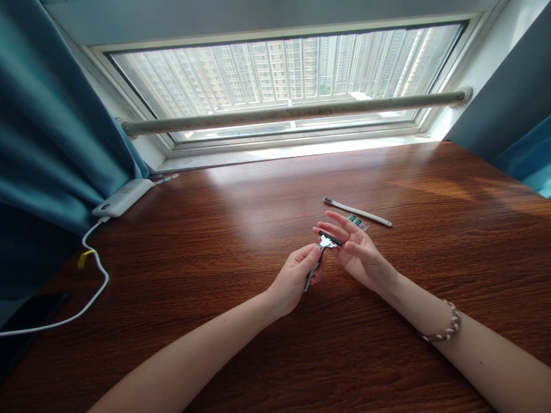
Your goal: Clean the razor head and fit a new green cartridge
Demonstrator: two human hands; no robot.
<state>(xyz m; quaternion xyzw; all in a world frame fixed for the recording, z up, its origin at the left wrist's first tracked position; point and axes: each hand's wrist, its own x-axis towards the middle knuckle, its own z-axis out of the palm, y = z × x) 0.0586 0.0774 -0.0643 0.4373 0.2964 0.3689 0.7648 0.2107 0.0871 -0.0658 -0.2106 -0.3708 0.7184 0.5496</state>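
Observation:
My left hand (pixel 300 274) is closed around the handle of a razor (pixel 328 242), whose silver neck and dark head point up and to the right. Close against the razor's head is my right hand (pixel 359 255), palm turned up, fingers stretched out and apart. Whether its fingers touch the head I cannot tell. Beyond the right hand lies a small clear pack of dark green cartridges (pixel 358 221), partly hidden by the fingers. Just behind that pack, a white toothbrush (pixel 359 213) with dark bristles rests on the table.
The brown wooden table (pixel 193 275) runs up to a window (pixel 293 74) with a horizontal pipe (pixel 293 112) across it. At the left, a white power bank (pixel 123 198) has a white cable (pixel 104 275) plugged in. Blue curtains (pixel 55 115) hang beside it.

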